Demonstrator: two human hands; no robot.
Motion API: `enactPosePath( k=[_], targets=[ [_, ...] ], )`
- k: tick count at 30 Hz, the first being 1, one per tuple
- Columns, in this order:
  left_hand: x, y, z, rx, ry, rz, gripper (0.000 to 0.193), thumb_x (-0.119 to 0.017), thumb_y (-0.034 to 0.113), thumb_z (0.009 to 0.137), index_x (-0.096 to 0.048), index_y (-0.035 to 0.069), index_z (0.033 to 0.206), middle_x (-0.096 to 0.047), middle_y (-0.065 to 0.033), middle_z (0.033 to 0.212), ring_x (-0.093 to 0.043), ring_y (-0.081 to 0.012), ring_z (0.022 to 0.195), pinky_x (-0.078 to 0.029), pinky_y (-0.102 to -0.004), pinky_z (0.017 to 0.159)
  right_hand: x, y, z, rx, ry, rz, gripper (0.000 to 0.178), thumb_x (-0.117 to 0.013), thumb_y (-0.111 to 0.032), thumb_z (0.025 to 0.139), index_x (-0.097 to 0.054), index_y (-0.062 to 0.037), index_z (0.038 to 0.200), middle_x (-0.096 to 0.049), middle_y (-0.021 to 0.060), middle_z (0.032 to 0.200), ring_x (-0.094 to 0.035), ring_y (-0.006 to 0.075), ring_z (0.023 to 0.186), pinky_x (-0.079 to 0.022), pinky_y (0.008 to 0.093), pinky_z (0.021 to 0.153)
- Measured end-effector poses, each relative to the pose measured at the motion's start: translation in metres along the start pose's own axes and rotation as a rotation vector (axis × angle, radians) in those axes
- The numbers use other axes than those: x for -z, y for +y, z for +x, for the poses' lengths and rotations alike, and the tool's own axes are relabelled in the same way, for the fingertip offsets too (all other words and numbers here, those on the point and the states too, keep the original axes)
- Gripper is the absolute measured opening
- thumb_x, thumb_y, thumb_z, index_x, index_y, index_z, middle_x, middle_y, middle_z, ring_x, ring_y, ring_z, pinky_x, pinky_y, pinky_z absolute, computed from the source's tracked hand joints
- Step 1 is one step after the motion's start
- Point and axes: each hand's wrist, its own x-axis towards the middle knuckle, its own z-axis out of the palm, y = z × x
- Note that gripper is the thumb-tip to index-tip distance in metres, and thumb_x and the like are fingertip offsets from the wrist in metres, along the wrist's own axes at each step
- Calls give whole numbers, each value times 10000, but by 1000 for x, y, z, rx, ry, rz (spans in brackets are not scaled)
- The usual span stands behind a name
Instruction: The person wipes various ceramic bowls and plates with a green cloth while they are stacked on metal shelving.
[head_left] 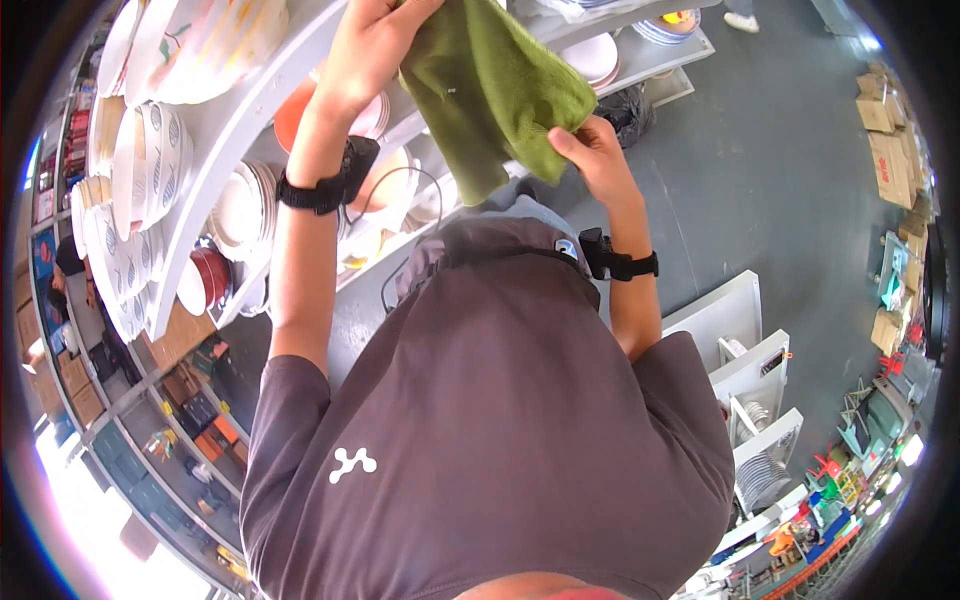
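Note:
A green cloth (497, 95) hangs stretched between my two hands at the top of the view. My left hand (372, 45) grips its upper left edge, with the fingertips partly cut off by the frame. At the cloth's lower right corner, my right hand (595, 155) pinches the fabric between thumb and fingers. Dark straps with small black devices sit on both my wrists. Behind the cloth and my left forearm are shelves of dishes, partly hidden by them.
White shelving (225, 150) on the left carries stacked patterned bowls (150, 165) and white plates (243, 210). More dish racks (745, 345) stand close on my right. A black plastic bag (628, 115) lies beside the shelf on the grey floor (730, 190). Cardboard boxes (890, 165) line the far right.

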Motion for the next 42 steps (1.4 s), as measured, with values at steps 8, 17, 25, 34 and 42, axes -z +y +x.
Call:
enactPosePath(
  k=[8,17,25,34,42],
  targets=[
    [-17,-93,-15,201,147,110,297,-543,215,1011,-650,-32,1136,-667,-23,942,-586,-99,845,-480,-266,728,18,17,-21,-33,-225,717,932,-594,-590,913,-281,77,1482,-417,187,1493,-426,308,1376,-343,461,1150],
    [-49,-169,-68,286,77,232,271,-575,221,991,-638,-12,1113,-633,-44,865,-547,-138,785,-464,-312,702,6,36,-43,-160,-104,557,744,-663,53,842,-302,-5,1490,-476,110,1415,-469,247,1320,-367,383,1121],
    [-69,-219,-162,148,-146,210,379,-460,309,1040,-644,8,1180,-666,-75,1116,-590,-190,1108,-471,-309,945,-13,30,-79,-115,-109,466,780,-640,45,824,-273,-16,1510,-449,121,1449,-420,262,1365,-318,410,1153],
    [-128,-239,-257,543,-261,-19,582,-393,483,1052,-665,-21,1156,-698,-95,1122,-618,-197,1032,-451,-329,980,-24,15,-164,-208,47,259,646,-601,88,845,-383,-13,1444,-542,122,1348,-526,272,1261,-388,406,1098],
    [-163,-257,-299,680,-293,-139,710,-374,602,1006,-561,25,1373,-634,-109,1317,-479,-268,1311,-296,-394,1153,-50,1,-201,-132,-61,185,600,-657,58,858,-423,19,1409,-556,90,1319,-530,183,1233,-416,342,1051]
  ],
)
